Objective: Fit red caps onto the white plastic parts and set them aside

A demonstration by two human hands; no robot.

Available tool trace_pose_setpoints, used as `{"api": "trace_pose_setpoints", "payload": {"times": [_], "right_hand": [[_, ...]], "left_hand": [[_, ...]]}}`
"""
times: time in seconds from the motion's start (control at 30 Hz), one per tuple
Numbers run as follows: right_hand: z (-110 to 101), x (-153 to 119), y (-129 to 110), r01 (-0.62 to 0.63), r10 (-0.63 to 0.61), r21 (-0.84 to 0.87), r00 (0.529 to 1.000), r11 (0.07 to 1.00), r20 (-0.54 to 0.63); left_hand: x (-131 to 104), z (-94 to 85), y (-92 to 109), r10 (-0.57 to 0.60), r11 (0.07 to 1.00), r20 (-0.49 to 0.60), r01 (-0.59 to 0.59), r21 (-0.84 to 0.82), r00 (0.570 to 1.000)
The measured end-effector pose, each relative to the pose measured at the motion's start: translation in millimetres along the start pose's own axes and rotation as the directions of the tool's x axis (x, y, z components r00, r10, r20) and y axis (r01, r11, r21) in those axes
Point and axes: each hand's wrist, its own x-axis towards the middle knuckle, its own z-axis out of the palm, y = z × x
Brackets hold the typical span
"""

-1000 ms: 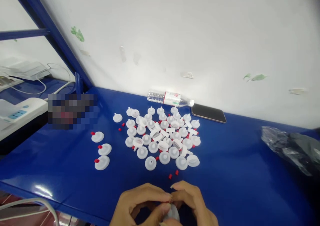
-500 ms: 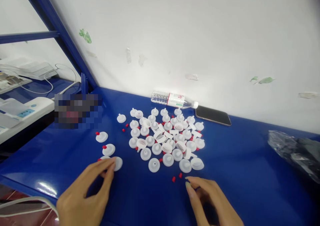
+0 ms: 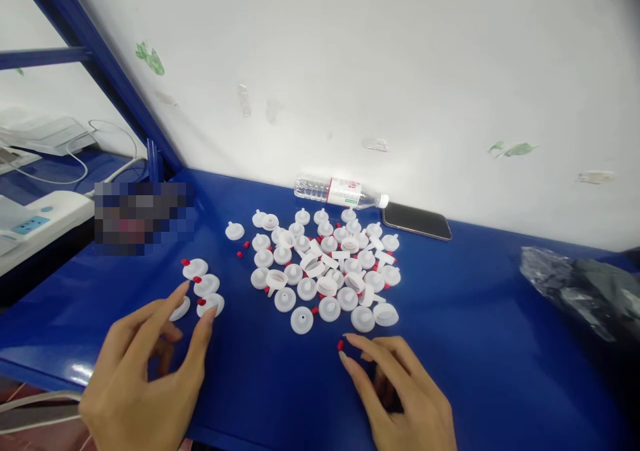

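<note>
My left hand (image 3: 155,351) is open, its thumb and index finger apart. The thumb tip meets the near edge of a white plastic funnel-shaped disc (image 3: 212,304) with a red cap on its nozzle. Two more red-capped discs lie just behind it, and another white disc (image 3: 179,308) is partly hidden by the index finger. At the front of the pile, my right hand (image 3: 400,384) has a small red cap (image 3: 341,346) between thumb and index fingertips. Beyond both hands spreads a pile of white discs (image 3: 307,289), some nozzle up and others tipped over, with red caps scattered among them.
A plastic water bottle (image 3: 343,192) lies behind the pile against the wall, beside a dark phone (image 3: 417,221). Clear plastic wrapping (image 3: 555,278) sits at the right. A white power strip (image 3: 43,218) and a blurred patch (image 3: 144,218) are on the left.
My left hand has let go of the capped disc and spread its fingers. My right hand has moved left and closed on a red cap. The whole view has shifted slightly.
</note>
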Motion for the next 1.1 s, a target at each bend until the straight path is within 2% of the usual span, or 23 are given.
{"api": "trace_pose_setpoints", "payload": {"times": [0.07, 0.13, 0.23, 0.3, 0.4, 0.5, 0.63, 0.73, 0.93, 1.1], "right_hand": [[1.3, 0.4, 0.5, 0.019, -0.019, -0.016, 1.000, 1.000, 0.010], [2.9, 0.3, 2.8, 0.042, -0.041, -0.054, 0.999, 0.998, 0.026], [4.7, -0.2, 7.3, 0.107, -0.099, -0.122, 0.993, 0.987, 0.064], [4.7, -0.3, 8.6, 0.134, -0.124, -0.137, 0.989, 0.981, 0.079], [2.7, 0.2, 6.6, 0.138, -0.131, -0.091, 0.988, 0.986, 0.087], [-0.4, 0.6, 3.4, 0.100, -0.102, 0.034, 0.992, 0.994, 0.071], [-4.4, 1.0, 1.7, -0.004, -0.008, 0.191, 0.998, 0.982, 0.064], [-7.9, 2.6, -2.0, -0.018, 0.008, 0.244, 0.999, 0.970, 0.044], [-12.0, 6.5, -17.9, 0.029, -0.009, 0.349, 0.998, 0.937, -0.058], [-8.0, 6.5, -16.7, 0.089, -0.086, 0.323, 0.996, 0.942, -0.024]], "left_hand": [[-8.2, -0.8, 16.7, 0.063, 0.998, -0.033, -0.062, 0.007, 0.997], [-18.4, 2.7, 31.7, 0.163, 0.984, 0.079, -0.156, -0.091, 0.983], [-32.0, 15.7, 45.2, 0.327, 0.938, 0.259, -0.278, -0.209, 0.909], [-37.6, 25.5, 48.9, 0.355, 0.932, 0.325, -0.307, -0.193, 0.877], [-41.3, 34.6, 50.4, 0.333, 0.943, 0.387, -0.303, -0.138, 0.860], [-44.3, 35.3, 50.2, 0.315, 0.949, 0.371, -0.282, -0.141, 0.873], [-51.4, 29.4, 49.5, 0.352, 0.932, 0.330, -0.293, -0.215, 0.876], [-55.8, 24.7, 49.7, 0.383, 0.906, 0.348, -0.275, -0.322, 0.855], [-55.8, 19.9, 48.9, 0.484, 0.845, 0.413, -0.290, -0.449, 0.771], [-56.0, 21.2, 47.7, 0.518, 0.812, 0.376, -0.303, -0.498, 0.768]]}}
